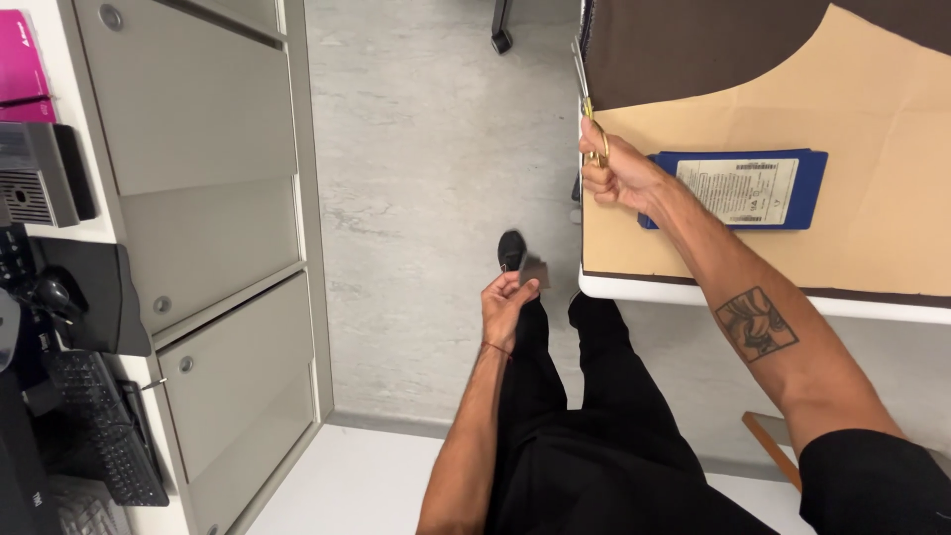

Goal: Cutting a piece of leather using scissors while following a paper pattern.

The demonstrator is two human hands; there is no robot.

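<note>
My right hand (pixel 614 176) grips gold-handled scissors (pixel 586 94) at the left edge of a white table (pixel 693 293), blades pointing away from me along the edge of dark brown fabric (pixel 684 45). A tan paper pattern (pixel 872 149) lies on that fabric, weighed down by a blue flat block with a white label (pixel 738 188). My left hand (pixel 507 302) hangs lower, over the floor, pinching a small dark brown fabric scrap (pixel 535 270). My black trousers and one black shoe (pixel 511 250) show below.
Grey metal drawer cabinets (pixel 213 248) line the left side of a grey floor aisle (pixel 436 149). On top of them sit a pink box (pixel 22 64), dark devices and a keyboard (pixel 104 436). A wooden piece (pixel 768 441) shows under the table.
</note>
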